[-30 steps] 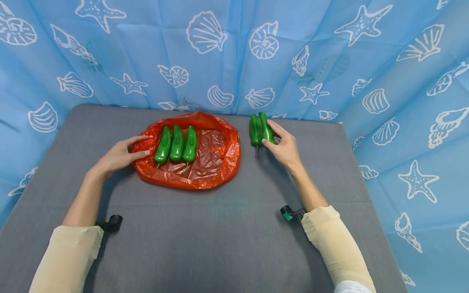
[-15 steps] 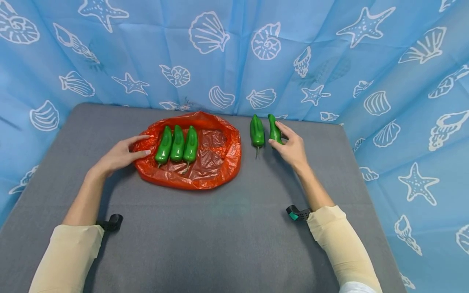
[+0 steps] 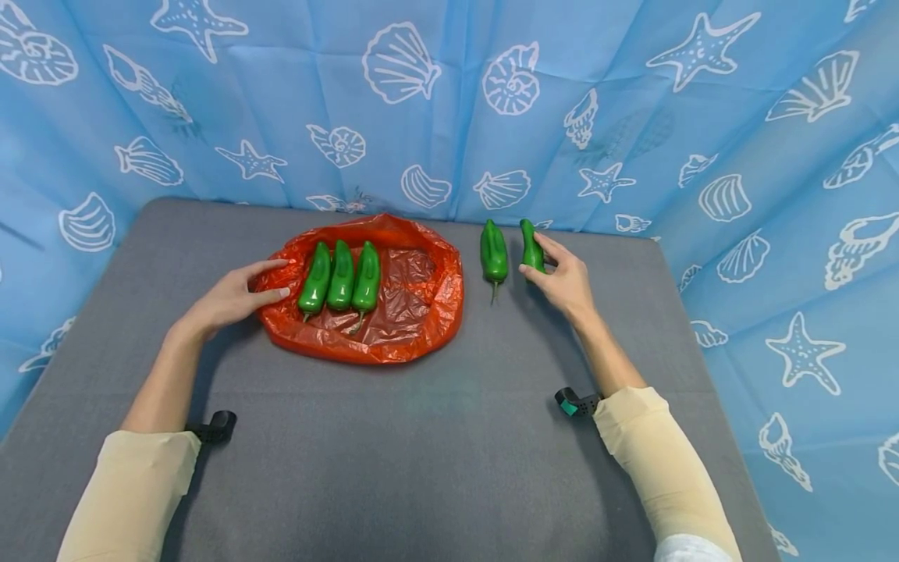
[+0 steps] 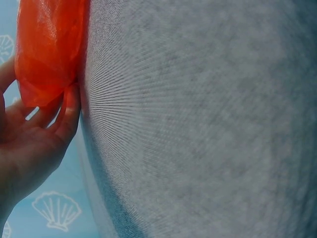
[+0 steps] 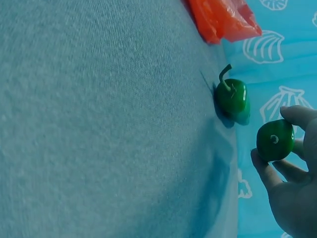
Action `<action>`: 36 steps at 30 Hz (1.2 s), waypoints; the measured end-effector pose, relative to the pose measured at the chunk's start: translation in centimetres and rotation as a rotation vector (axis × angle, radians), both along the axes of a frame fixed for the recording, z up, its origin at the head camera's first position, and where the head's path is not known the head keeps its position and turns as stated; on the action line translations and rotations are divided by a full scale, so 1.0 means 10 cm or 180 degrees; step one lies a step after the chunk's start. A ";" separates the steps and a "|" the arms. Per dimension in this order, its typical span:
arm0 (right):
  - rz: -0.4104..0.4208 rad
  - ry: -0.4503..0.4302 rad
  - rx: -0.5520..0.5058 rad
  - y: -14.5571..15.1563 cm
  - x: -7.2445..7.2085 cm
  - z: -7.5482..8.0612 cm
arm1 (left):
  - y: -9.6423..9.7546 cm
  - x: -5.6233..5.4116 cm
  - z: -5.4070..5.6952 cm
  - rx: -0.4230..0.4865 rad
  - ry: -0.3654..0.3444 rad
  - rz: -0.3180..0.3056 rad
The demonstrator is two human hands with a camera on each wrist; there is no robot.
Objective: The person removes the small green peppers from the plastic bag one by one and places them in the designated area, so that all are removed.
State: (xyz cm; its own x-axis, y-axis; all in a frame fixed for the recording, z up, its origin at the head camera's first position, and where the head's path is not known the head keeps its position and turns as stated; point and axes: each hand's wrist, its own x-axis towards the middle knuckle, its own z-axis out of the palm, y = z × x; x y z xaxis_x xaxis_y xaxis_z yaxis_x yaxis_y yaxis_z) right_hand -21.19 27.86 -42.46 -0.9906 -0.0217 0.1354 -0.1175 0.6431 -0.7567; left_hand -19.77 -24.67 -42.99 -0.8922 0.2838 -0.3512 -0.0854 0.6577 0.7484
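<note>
In the head view, a red plastic bag [image 3: 449, 304] lies open on the grey worktop [image 3: 393, 468]. Three green peppers [image 3: 340, 277] lie side by side in it, toward its 9 o'clock side, stems pointing to 6 o'clock. The left hand [image 3: 223, 300] is at the bag's 9 o'clock edge, thumb and fingers gripping the rim. A loose pepper [image 3: 494, 254] lies on the worktop between 2 and 3 o'clock from the bag, its stem toward 6 o'clock. Just beside it, at its 3 o'clock, the right hand [image 3: 567, 287] pinches a held pepper [image 3: 531, 246] between thumb and fingers. A blue curtain [image 3: 456, 86] printed with white shells and starfish hangs behind the worktop.

In the left wrist view, the bag fills the 10 o'clock area, with the thumb on one side of its edge and the other fingers on the opposite side.

In the right wrist view, the held pepper is end-on near 3 o'clock, pinched by the fingers and raised off the worktop. The loose pepper sits nearer 2 o'clock, apart from it, and part of the bag shows at 1 o'clock.
</note>
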 end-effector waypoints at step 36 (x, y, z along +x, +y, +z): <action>0.0297 -0.0265 0.0453 0.24 -0.22 -0.27 | 0.00 0.00 0.00 0.0004 -0.0013 0.0038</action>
State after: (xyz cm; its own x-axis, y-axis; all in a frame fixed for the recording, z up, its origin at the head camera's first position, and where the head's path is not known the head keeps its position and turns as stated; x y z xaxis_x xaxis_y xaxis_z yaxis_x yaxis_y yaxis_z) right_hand -23.35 30.24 -45.11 -0.9910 -0.1270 0.0420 -0.1224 0.7336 -0.6685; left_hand -19.78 -24.65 -43.02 -0.8941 0.2735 -0.3546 -0.0964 0.6558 0.7488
